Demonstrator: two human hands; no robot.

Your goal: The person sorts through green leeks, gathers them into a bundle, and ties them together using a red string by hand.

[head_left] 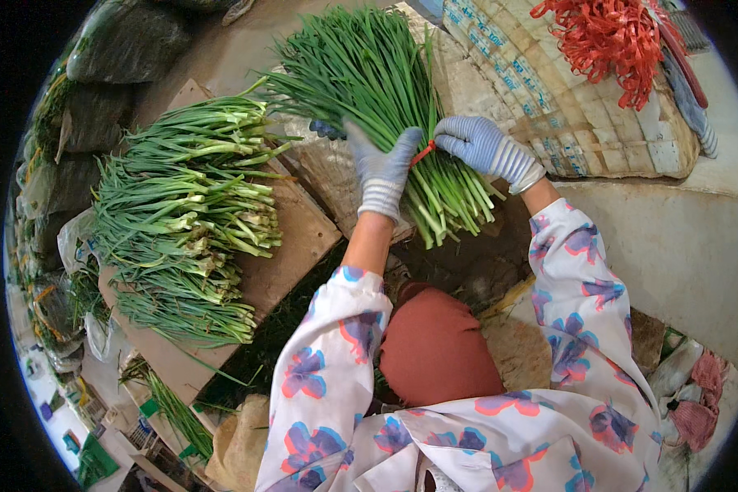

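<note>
A thick bundle of garlic chives (361, 78) lies in front of me, leaf tips pointing away and cut stalk ends (451, 197) toward me. A red tie (423, 152) crosses its stalks. My left hand (381, 168), in a grey-blue knitted glove, grips the bundle's left side, thumb beside the tie; its fingertips are blurred. My right hand (480, 148), gloved alike, is closed at the bundle's right edge with fingers pinched on the tie's end. To the left, a heap of loose chives (193, 213) rests on a wooden board (295, 234), pale stalk ends facing right.
Red tie strips (611, 41) hang in a bunch at the upper right, above a padded slab wrapped in worn packaging (566, 107). Dark plastic-wrapped bundles (127, 45) line the far left. My knee (439, 344) is below the bundle. A pinkish cloth (701, 402) lies lower right.
</note>
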